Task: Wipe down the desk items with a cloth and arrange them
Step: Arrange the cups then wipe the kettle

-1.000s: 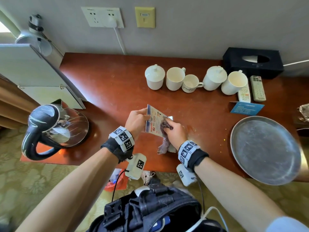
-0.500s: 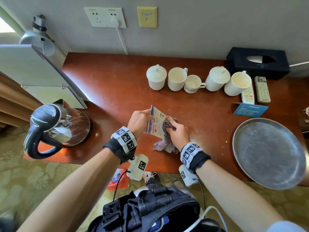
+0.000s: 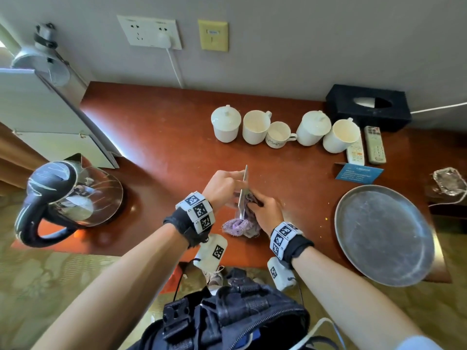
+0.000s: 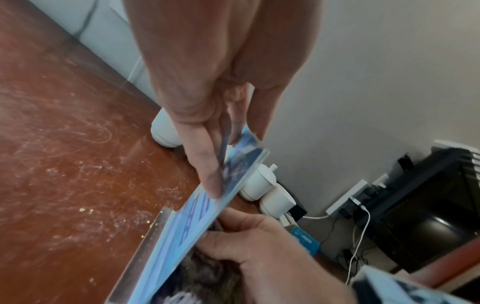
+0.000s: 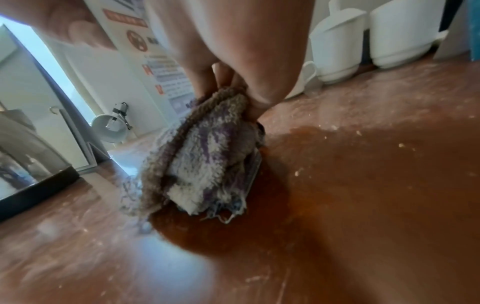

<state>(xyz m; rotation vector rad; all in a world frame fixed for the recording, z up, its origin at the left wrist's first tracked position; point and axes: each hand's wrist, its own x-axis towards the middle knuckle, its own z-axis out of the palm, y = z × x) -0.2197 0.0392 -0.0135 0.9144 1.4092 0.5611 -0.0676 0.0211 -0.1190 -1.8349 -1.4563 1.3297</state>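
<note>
A clear acrylic sign stand (image 3: pixel 243 190) with a printed card stands edge-on to the head view at the middle of the red-brown desk (image 3: pixel 156 137). My left hand (image 3: pixel 222 189) pinches its upper edge between thumb and fingers, as the left wrist view shows on the sign stand (image 4: pixel 207 209). My right hand (image 3: pixel 265 210) grips a bunched purple-and-white cloth (image 3: pixel 240 224) and presses it against the stand's right face. In the right wrist view the cloth (image 5: pixel 205 164) hangs from my curled fingers down to the desk, with the card (image 5: pixel 166 74) behind it.
Several white cups and lidded mugs (image 3: pixel 280 128) line the back. Two remotes (image 3: pixel 366 147), a black tissue box (image 3: pixel 367 108) and a blue card (image 3: pixel 358 173) lie at the right. A round metal tray (image 3: pixel 384 233) overhangs the front right. A glass kettle (image 3: pixel 68 198) stands at left.
The sign stand has turned from showing its printed face to standing edge-on. My right hand has slid the cloth lower along its right face.
</note>
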